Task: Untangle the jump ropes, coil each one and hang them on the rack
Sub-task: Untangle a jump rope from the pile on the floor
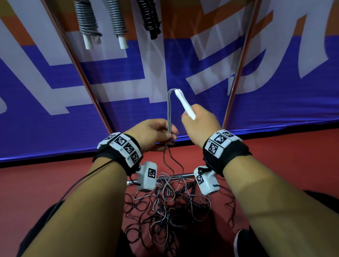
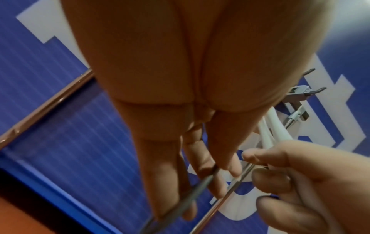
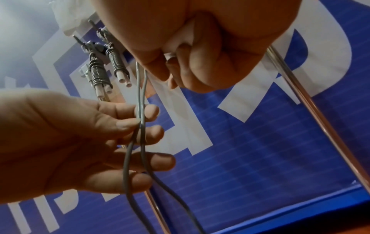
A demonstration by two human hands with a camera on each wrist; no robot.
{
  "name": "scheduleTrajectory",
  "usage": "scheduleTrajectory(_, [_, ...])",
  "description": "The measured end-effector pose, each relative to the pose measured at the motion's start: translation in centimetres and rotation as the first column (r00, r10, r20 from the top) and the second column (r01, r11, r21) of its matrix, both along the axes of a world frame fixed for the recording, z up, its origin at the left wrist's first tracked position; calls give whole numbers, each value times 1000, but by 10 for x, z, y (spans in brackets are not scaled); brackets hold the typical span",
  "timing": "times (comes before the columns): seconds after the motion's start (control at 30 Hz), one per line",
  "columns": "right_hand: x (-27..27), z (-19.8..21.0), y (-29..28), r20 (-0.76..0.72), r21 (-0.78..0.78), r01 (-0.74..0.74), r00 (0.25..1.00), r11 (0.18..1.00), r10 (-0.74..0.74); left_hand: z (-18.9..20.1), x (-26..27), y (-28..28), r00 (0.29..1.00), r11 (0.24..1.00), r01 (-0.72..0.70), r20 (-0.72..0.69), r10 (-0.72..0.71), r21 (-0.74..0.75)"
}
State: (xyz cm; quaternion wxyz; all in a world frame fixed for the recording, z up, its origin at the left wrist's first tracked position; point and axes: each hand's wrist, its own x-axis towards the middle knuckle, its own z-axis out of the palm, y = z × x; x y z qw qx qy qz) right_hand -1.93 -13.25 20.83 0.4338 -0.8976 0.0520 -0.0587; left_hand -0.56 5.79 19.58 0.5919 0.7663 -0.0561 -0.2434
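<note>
My right hand (image 1: 193, 116) grips a pair of white handles (image 1: 184, 103) held together, pointing up toward the banner. Two grey rope strands (image 1: 169, 111) loop from the handle tips down into my left hand (image 1: 170, 135), which pinches them between thumb and fingers. The right wrist view shows that pinch on the grey strands (image 3: 140, 120) by the left hand (image 3: 138, 125), below my right hand (image 3: 176, 66). Below the left hand the strands drop into a tangle of grey and black ropes (image 1: 168, 209) on the red floor. Three coiled ropes hang above: two grey (image 1: 87, 18) (image 1: 115, 15), one black (image 1: 149, 10).
Two copper rack poles (image 1: 80, 74) (image 1: 240, 59) slant up in front of a blue, white and orange banner (image 1: 39, 120). A metal base bar (image 1: 169, 177) lies on the floor behind the tangle. My shoe (image 1: 241, 245) is at the lower right. Empty rack hooks (image 2: 312, 90) show in the left wrist view.
</note>
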Motion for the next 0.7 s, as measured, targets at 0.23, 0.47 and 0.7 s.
scheduleTrajectory(0.23, [-2, -2, 6, -78, 258, 16, 997, 966, 4, 12, -3, -3, 999, 1000, 2, 46, -2, 11])
scheduleTrajectory(0.47, [-2, -4, 14, -127, 364, -34, 988, 931, 86, 25, -10, -9, 963, 997, -38, 269, 19, 64])
scheduleTrajectory(0.7, [2, -11, 15, -178, 559, -92, 957, 824, 227, 24, -11, -14, 997, 995, -35, 61, 41, -95])
